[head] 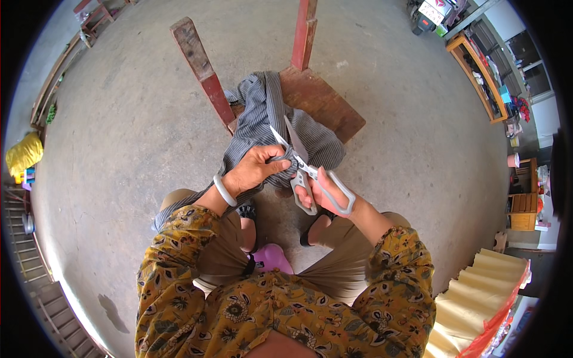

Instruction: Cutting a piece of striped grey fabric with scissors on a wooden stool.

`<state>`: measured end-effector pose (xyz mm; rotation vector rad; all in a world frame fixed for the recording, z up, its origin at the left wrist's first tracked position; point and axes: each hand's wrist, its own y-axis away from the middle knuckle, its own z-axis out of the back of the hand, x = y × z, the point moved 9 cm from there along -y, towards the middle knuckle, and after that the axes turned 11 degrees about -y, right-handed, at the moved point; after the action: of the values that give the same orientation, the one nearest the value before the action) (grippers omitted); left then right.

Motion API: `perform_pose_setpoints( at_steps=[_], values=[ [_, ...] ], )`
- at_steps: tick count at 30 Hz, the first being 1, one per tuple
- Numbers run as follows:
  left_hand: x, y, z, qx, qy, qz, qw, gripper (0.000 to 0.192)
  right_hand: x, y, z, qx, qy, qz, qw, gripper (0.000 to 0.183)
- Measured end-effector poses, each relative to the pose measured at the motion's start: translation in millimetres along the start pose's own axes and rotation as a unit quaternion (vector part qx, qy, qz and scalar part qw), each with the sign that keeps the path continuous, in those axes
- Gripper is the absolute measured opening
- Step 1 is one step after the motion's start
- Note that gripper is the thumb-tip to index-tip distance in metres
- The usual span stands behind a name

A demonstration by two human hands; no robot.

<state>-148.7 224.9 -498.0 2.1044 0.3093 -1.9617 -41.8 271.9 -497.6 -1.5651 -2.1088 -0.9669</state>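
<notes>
My left hand [258,168] pinches a bunched fold of grey striped cloth [264,98] between thumb and fingers. In my right hand [323,193] is a pair of scissors [299,154] with pale grey loop handles. Its blades stand apart and point up and away from me, right beside the pinched fold. Whether the cloth lies between the blades cannot be told. The cloth drapes over a reddish-brown wooden bench [331,100] with upright legs and trails down towards my left thigh.
Concrete floor [134,112] surrounds the bench. A pink object [271,258] lies between my feet. Yellow pleated material [481,291] is at lower right, a wooden shelf [476,78] at upper right. A yellow bag [24,153] is at far left.
</notes>
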Motion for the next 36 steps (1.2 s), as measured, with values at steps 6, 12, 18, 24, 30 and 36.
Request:
perform_pose_setpoints(
  at_steps=[6,12,18,24,30,36],
  values=[
    [7,0,16,-0.041,-0.020,0.008,0.999,0.013,7,5,-12,0.037,-0.009,-0.005,0.999,0.057],
    [12,4,23,-0.027,-0.029,0.024,0.999,0.011,12,11,-2,-0.014,0.013,-0.002,1.000,0.063],
    [7,5,26,-0.060,-0.006,0.042,0.997,0.015,79,27,30,-0.153,0.130,0.171,0.964,0.050],
    [-25,4,47,-0.135,0.027,-0.085,0.987,0.013,83,-16,25,-0.238,0.569,0.242,0.749,0.046],
    [-42,35,104,-0.276,0.228,-0.052,0.932,0.009,58,-47,13,-0.255,0.772,0.280,0.511,0.041],
    [-6,51,131,-0.294,0.205,0.032,0.933,0.017,102,-47,53,-0.325,0.561,0.310,0.695,0.036]
  ],
)
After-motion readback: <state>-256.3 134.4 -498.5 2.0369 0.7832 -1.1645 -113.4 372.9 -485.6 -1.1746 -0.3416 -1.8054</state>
